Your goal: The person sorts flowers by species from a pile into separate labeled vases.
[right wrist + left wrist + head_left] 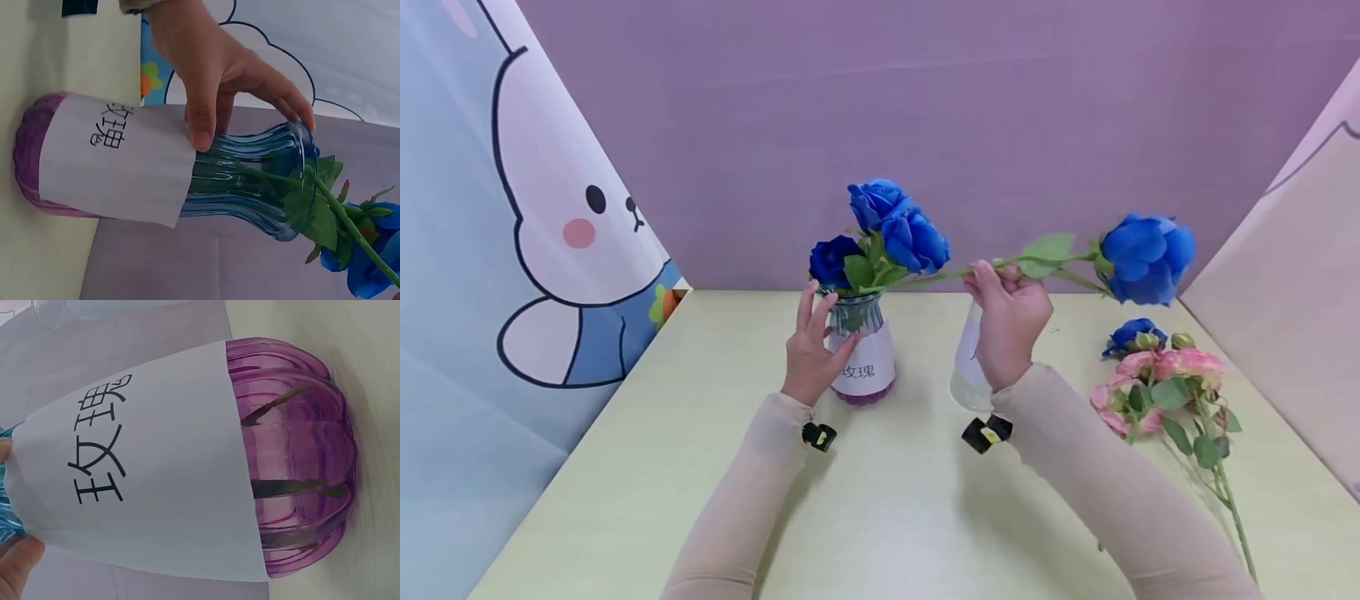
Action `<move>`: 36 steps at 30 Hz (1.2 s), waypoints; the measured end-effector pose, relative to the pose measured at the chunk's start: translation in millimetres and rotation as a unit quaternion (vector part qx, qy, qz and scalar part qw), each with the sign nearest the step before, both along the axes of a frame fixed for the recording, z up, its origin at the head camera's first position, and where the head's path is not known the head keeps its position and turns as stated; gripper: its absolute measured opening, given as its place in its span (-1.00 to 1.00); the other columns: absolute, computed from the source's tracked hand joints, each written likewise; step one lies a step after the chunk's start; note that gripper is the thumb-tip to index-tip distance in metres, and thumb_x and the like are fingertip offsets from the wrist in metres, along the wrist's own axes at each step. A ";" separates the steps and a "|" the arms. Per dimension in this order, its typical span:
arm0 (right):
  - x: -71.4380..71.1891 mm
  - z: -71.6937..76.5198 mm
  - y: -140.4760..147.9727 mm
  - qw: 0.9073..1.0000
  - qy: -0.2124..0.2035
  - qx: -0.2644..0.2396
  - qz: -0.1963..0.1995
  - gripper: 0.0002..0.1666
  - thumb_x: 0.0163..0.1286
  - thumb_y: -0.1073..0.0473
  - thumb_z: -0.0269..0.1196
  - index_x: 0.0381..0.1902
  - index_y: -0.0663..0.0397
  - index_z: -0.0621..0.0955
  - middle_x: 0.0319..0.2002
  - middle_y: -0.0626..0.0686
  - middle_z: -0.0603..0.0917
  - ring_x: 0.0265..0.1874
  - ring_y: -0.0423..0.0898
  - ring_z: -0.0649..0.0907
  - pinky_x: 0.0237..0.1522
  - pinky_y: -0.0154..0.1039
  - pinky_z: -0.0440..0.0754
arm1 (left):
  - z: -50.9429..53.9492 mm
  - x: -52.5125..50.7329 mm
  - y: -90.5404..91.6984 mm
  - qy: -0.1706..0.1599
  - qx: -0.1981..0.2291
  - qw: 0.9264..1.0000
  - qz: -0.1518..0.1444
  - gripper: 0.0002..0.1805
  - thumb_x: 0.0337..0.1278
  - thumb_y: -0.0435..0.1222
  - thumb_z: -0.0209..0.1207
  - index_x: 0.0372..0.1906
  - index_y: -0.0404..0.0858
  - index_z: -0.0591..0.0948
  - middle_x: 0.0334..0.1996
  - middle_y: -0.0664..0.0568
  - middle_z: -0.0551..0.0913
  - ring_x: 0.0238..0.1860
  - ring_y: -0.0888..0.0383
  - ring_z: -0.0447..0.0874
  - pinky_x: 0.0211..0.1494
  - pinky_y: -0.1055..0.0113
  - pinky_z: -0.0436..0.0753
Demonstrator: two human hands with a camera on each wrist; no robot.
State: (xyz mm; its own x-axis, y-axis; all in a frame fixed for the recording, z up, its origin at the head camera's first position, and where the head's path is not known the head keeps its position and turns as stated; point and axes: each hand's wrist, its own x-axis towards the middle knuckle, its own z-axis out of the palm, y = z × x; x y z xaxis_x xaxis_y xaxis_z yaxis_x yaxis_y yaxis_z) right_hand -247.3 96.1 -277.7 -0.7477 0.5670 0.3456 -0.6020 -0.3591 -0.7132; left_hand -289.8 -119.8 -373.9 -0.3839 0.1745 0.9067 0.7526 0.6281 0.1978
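A glass vase, blue at its neck and purple at its base [865, 367] [294, 450] [250, 169], wears a white paper label with characters and holds several blue roses [913, 240]. The left hand [814, 354] [219, 75] grips its neck, thumb in front and fingers near the rim. The right hand [1011, 321] pinches the green stem of another blue rose [1146, 257] between thumb and fingers. That stem lies nearly level, bloom to the right, its other end at the vase mouth; in the right wrist view a stem [356, 234] enters the mouth.
Behind the right hand stands a clear labelled vessel [967, 387]. On the table's right side lie a blue rose [1133, 336] and pink flowers [1187, 365] with long leafy stems. A purple backdrop [925, 108] rises at the table's far edge, with a rabbit-print cloth [572, 275] on the left.
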 end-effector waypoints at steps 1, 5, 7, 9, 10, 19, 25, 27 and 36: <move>-1.2 2.0 -1.9 1.000 0.003 0.008 0.001 -0.69 0.20 0.55 0.24 -0.53 0.15 0.39 -0.51 0.03 0.65 -0.53 -0.16 0.70 -0.30 -0.27 0.73 | 0.0 0.1 -0.8 -0.001 0.000 1.000 -0.001 -0.19 -0.20 -0.47 0.44 0.21 -0.27 0.26 0.30 -0.37 0.22 -0.48 -0.11 0.60 -0.31 0.10 0.73; -6.3 8.8 -9.2 0.998 0.003 0.058 0.011 -0.75 0.19 0.55 0.26 -0.50 0.20 0.46 -0.50 0.01 0.66 -0.52 -0.19 0.70 -0.30 -0.30 0.72 | -1.5 0.6 -3.3 0.000 0.004 1.000 -0.002 -0.19 -0.19 -0.46 0.44 0.22 -0.27 0.25 0.30 -0.37 0.22 -0.35 -0.17 0.63 -0.32 0.08 0.73; -8.5 12.7 -11.8 0.995 0.002 0.102 0.010 -0.80 0.18 0.54 0.27 -0.46 0.25 0.48 -0.50 -0.01 0.65 -0.52 -0.23 0.69 -0.29 -0.32 0.72 | -2.5 0.3 -4.0 0.000 0.007 1.000 -0.003 -0.19 -0.20 -0.47 0.44 0.22 -0.27 0.26 0.30 -0.37 0.22 -0.34 -0.18 0.63 -0.32 0.07 0.73; -11.5 17.4 -13.3 0.988 0.007 0.151 0.004 -0.84 0.17 0.54 0.28 -0.43 0.31 0.51 -0.49 0.01 0.64 -0.52 -0.27 0.68 -0.29 -0.34 0.71 | -2.9 -0.2 -3.9 0.000 0.008 1.000 -0.005 -0.18 -0.21 -0.48 0.44 0.22 -0.26 0.26 0.31 -0.36 0.22 -0.38 -0.16 0.63 -0.32 0.08 0.73; -12.8 20.1 -13.7 0.984 0.011 0.180 -0.001 -0.86 0.17 0.54 0.28 -0.41 0.35 0.51 -0.48 0.05 0.64 -0.52 -0.30 0.66 -0.29 -0.35 0.71 | -2.8 -0.3 -3.6 0.000 0.008 1.000 -0.007 -0.19 -0.20 -0.47 0.44 0.22 -0.27 0.26 0.31 -0.36 0.22 -0.40 -0.15 0.62 -0.31 0.09 0.73; -22.0 30.0 -24.0 0.953 -0.018 0.301 0.011 -0.85 0.19 0.50 0.28 -0.48 0.40 0.49 -0.41 0.33 0.67 -0.48 -0.21 0.69 -0.31 -0.36 0.71 | -3.5 -1.6 -2.5 -0.003 0.015 1.000 -0.006 -0.19 -0.24 -0.52 0.42 0.21 -0.27 0.29 0.31 -0.34 0.23 -0.60 -0.07 0.54 -0.34 0.08 0.73; -29.1 25.6 -29.2 0.954 -0.034 0.298 0.021 -0.91 0.22 0.50 0.24 -0.45 0.44 0.52 -0.36 0.36 0.68 -0.51 -0.17 0.69 -0.35 -0.38 0.71 | -3.7 -1.7 -2.3 -0.006 0.016 1.000 -0.009 -0.22 -0.21 -0.52 0.41 0.20 -0.28 0.29 0.31 -0.34 0.23 -0.51 -0.12 0.60 -0.32 0.09 0.73; -30.4 25.4 -29.2 0.947 -0.044 0.318 0.017 -0.92 0.21 0.48 0.24 -0.45 0.42 0.54 -0.38 0.34 0.69 -0.52 -0.16 0.69 -0.35 -0.37 0.71 | -3.9 -1.7 -2.5 -0.007 0.012 1.000 -0.009 -0.22 -0.19 -0.50 0.41 0.21 -0.28 0.28 0.31 -0.35 0.22 -0.49 -0.13 0.61 -0.31 0.10 0.73; -35.5 24.7 -34.8 0.890 -0.083 0.448 0.015 -0.81 0.04 0.46 0.09 -0.66 0.15 0.46 -0.68 0.09 0.57 -0.56 0.00 0.59 -0.53 -0.40 0.48 | -2.2 -0.9 -0.5 -0.004 0.006 1.000 -0.010 -0.20 -0.18 -0.48 0.42 0.22 -0.27 0.26 0.30 -0.36 0.22 -0.56 -0.11 0.58 -0.32 0.10 0.74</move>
